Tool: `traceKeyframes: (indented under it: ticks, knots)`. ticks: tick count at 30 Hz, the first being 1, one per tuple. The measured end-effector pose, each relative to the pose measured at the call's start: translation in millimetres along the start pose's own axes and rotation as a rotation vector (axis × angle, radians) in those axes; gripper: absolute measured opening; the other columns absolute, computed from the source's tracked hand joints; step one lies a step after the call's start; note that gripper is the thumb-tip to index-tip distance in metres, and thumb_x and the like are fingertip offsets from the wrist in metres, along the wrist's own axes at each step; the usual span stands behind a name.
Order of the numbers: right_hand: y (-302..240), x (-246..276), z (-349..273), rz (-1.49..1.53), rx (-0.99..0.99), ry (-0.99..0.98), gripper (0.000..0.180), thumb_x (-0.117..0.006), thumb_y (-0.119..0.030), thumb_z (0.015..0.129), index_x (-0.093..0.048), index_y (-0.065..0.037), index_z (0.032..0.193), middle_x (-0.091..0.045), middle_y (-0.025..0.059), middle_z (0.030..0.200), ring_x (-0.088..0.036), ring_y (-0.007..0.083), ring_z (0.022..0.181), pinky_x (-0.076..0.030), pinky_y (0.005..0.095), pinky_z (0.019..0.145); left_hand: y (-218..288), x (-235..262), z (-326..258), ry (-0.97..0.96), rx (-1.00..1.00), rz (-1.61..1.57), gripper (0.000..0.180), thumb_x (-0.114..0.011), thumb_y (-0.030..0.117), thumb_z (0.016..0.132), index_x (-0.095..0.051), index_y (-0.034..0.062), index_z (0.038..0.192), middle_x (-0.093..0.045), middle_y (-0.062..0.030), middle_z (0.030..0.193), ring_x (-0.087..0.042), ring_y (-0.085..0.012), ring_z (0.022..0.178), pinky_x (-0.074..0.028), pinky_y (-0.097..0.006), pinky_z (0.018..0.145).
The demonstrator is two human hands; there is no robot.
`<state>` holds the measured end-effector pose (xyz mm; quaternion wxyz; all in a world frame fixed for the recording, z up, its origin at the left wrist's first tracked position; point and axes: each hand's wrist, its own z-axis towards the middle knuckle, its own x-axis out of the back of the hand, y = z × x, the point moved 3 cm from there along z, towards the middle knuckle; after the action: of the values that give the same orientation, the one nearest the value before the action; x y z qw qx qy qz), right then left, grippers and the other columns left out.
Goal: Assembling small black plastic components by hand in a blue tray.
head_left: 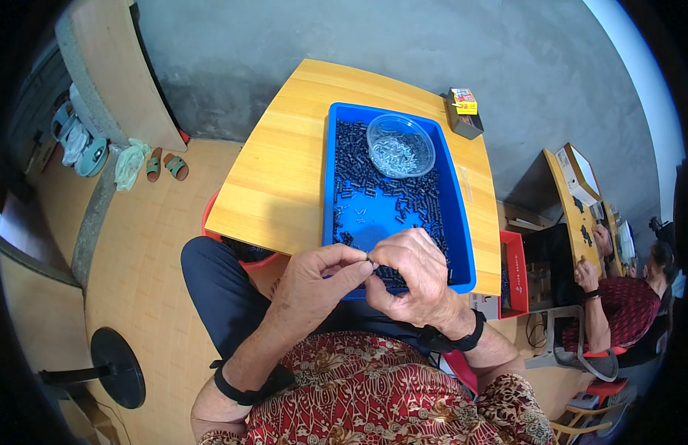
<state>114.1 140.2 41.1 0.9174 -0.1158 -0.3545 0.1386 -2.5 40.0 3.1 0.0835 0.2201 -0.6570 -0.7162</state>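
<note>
My left hand [314, 288] pinches a small black part [373, 262] between thumb and forefinger. Right against it, my right hand [414, 273] has its fingers closed at the same spot; what it grips is too small to make out. Both hands are over the near end of a blue tray [469, 248]. Many small black plastic pieces [351, 152] lie heaped along the tray's sides. A clear round tub [431, 157] full of small silvery metal pins [394, 154] stands at the far end of the tray. A few loose pins [360, 215] lie on the tray's floor.
The tray sits on a yellow wooden table [284, 148]. A dark box with a yellow packet [463, 101] is at its far right corner. Red bins [515, 274] stand beside and below the table. Another person [618, 311] works at a second table on the right.
</note>
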Motion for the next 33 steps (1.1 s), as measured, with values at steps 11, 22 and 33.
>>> traceKeyframes:
  ticks: [11, 22, 33]
  knots:
    - [-2, -4, 1, -0.020, 0.039, 0.044, 0.032, -0.073, 0.006, 0.062, -0.063, -0.002, 0.091, -0.064, 0.0099, 0.084, -0.062, 0.0251, 0.072, -0.047, 0.0340, 0.064, 4, 2, -3, 0.086, 0.147, -0.108, 0.012, -0.070, 0.013, 0.087, -0.071, 0.0040, 0.095, -0.062, 0.0045, 0.073, -0.043, 0.0007, 0.055, -0.027, -0.016, 0.042]
    - [18, 24, 29, 0.053, -0.110, -0.164, 0.017, -0.071, -0.002, 0.076, -0.063, 0.000, 0.090, -0.065, 0.0126, 0.084, -0.063, 0.0289, 0.077, -0.050, 0.0370, 0.069, -2, 15, 4, 0.121, 0.071, -0.206, 0.014, -0.067, 0.007, 0.088, -0.069, -0.0009, 0.100, -0.070, -0.0064, 0.087, -0.063, -0.0102, 0.079, -0.051, -0.024, 0.074]
    - [117, -14, 30, -0.254, -0.232, -0.704, 0.018, -0.061, -0.006, 0.082, -0.065, 0.001, 0.098, -0.066, 0.0195, 0.095, -0.064, 0.0379, 0.088, -0.053, 0.0441, 0.077, 4, 24, 5, 0.147, 0.072, -0.244, 0.017, -0.067, 0.007, 0.088, -0.068, -0.0025, 0.102, -0.070, -0.0078, 0.090, -0.065, -0.0111, 0.085, -0.050, -0.023, 0.080]
